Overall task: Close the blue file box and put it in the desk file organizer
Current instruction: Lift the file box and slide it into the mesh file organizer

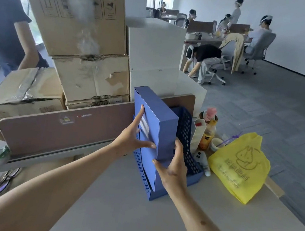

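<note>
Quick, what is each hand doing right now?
Left hand: open, fingers flat against the blue file box.
Right hand: open, steadying the box's lower front edge.

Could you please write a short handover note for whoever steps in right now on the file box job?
Left hand: open, fingers spread flat against the spine of the blue file box.
Right hand: open, fingers resting on the box's lower front edge.
The box stands upright and closed, inside the blue mesh desk file organizer on the desk, in its left slot.
Done: box closed and slotted in.
Left: check that it sits fully down, then let go with both hands.
</note>
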A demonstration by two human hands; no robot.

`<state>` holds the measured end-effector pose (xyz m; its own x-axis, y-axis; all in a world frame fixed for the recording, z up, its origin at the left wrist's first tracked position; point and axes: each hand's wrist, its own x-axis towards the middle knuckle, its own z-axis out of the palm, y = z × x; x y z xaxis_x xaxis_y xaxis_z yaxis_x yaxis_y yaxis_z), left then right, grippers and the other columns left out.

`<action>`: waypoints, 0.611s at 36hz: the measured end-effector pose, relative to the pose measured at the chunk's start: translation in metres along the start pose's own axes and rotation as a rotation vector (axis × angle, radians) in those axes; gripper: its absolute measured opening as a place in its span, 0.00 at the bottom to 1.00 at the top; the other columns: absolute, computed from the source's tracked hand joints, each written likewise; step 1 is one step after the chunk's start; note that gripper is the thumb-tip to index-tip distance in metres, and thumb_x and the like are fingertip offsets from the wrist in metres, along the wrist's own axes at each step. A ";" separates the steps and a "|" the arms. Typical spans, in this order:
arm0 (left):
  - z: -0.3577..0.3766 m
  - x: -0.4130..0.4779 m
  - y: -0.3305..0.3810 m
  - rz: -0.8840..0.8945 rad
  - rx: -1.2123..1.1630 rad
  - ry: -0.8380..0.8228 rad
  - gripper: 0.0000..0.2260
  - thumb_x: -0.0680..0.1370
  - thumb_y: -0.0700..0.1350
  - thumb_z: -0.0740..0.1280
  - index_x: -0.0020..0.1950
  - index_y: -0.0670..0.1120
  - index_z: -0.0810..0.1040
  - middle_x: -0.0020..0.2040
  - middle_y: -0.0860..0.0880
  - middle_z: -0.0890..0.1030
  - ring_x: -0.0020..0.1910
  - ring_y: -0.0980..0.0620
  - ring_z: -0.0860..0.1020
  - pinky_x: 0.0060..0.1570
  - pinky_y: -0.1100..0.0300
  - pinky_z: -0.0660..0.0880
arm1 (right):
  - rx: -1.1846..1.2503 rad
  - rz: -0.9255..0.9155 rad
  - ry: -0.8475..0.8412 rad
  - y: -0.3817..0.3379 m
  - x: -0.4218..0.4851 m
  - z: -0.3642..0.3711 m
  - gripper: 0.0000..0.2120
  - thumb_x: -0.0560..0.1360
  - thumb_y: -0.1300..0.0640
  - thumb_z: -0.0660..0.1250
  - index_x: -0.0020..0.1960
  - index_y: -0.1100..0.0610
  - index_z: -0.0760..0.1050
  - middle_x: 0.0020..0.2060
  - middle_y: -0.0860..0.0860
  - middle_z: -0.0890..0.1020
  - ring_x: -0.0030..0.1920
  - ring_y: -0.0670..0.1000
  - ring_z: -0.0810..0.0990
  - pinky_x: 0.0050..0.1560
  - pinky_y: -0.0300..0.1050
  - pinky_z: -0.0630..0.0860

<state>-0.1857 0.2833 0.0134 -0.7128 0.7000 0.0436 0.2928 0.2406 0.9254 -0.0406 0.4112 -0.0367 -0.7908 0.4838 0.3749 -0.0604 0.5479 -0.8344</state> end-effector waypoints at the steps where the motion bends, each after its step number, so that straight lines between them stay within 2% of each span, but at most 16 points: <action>1: 0.000 -0.002 -0.003 0.002 0.020 -0.002 0.58 0.65 0.48 0.82 0.76 0.70 0.40 0.67 0.82 0.47 0.78 0.59 0.50 0.78 0.49 0.56 | 0.008 0.017 0.000 0.003 -0.001 0.004 0.40 0.70 0.51 0.75 0.75 0.51 0.56 0.70 0.46 0.69 0.69 0.45 0.70 0.59 0.28 0.72; 3: 0.001 -0.005 -0.007 -0.001 0.046 -0.002 0.59 0.65 0.49 0.82 0.75 0.73 0.40 0.64 0.85 0.48 0.79 0.53 0.53 0.77 0.49 0.59 | 0.037 0.026 0.005 0.007 -0.005 0.010 0.39 0.70 0.50 0.75 0.74 0.52 0.57 0.69 0.48 0.71 0.68 0.47 0.71 0.58 0.24 0.71; 6: 0.002 -0.004 -0.009 0.031 0.072 0.009 0.59 0.64 0.48 0.83 0.74 0.74 0.40 0.62 0.89 0.48 0.79 0.52 0.56 0.75 0.46 0.64 | 0.081 0.012 0.025 0.013 -0.008 0.015 0.39 0.71 0.51 0.74 0.74 0.54 0.55 0.69 0.50 0.70 0.68 0.48 0.71 0.62 0.36 0.73; 8: 0.003 -0.003 -0.008 0.055 0.091 0.012 0.60 0.64 0.48 0.83 0.75 0.73 0.39 0.64 0.88 0.46 0.80 0.53 0.55 0.72 0.43 0.67 | 0.086 0.008 0.035 0.016 -0.008 0.018 0.40 0.71 0.52 0.74 0.74 0.56 0.55 0.69 0.51 0.70 0.68 0.49 0.71 0.62 0.38 0.74; 12: 0.006 -0.001 -0.011 0.059 0.125 0.009 0.60 0.62 0.50 0.83 0.75 0.73 0.39 0.65 0.85 0.45 0.80 0.53 0.52 0.69 0.37 0.66 | 0.118 0.009 0.021 0.023 -0.007 0.022 0.40 0.71 0.57 0.74 0.74 0.59 0.54 0.68 0.53 0.70 0.67 0.49 0.72 0.60 0.29 0.72; 17: 0.013 -0.002 -0.026 0.046 0.157 -0.008 0.61 0.63 0.51 0.83 0.75 0.73 0.38 0.73 0.77 0.42 0.80 0.52 0.50 0.75 0.41 0.62 | 0.147 0.034 -0.008 0.037 -0.015 0.029 0.38 0.72 0.58 0.73 0.73 0.60 0.54 0.66 0.49 0.69 0.67 0.48 0.72 0.60 0.28 0.70; 20: 0.021 -0.005 -0.039 0.035 0.173 0.005 0.61 0.64 0.50 0.83 0.74 0.72 0.36 0.74 0.77 0.40 0.81 0.55 0.47 0.75 0.41 0.61 | 0.141 0.061 -0.014 0.047 -0.022 0.032 0.37 0.72 0.57 0.72 0.73 0.54 0.54 0.66 0.38 0.67 0.67 0.47 0.71 0.60 0.29 0.70; 22: 0.027 -0.009 -0.047 0.009 0.178 0.014 0.61 0.64 0.49 0.82 0.73 0.73 0.35 0.72 0.78 0.39 0.81 0.54 0.48 0.76 0.43 0.61 | 0.104 0.083 -0.031 0.056 -0.027 0.034 0.37 0.72 0.56 0.73 0.72 0.50 0.54 0.66 0.41 0.68 0.66 0.48 0.72 0.62 0.38 0.74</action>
<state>-0.1758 0.2834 -0.0408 -0.7185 0.6932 0.0580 0.4064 0.3506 0.8437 -0.0432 0.4052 -0.1069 -0.8139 0.5024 0.2917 -0.0559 0.4321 -0.9001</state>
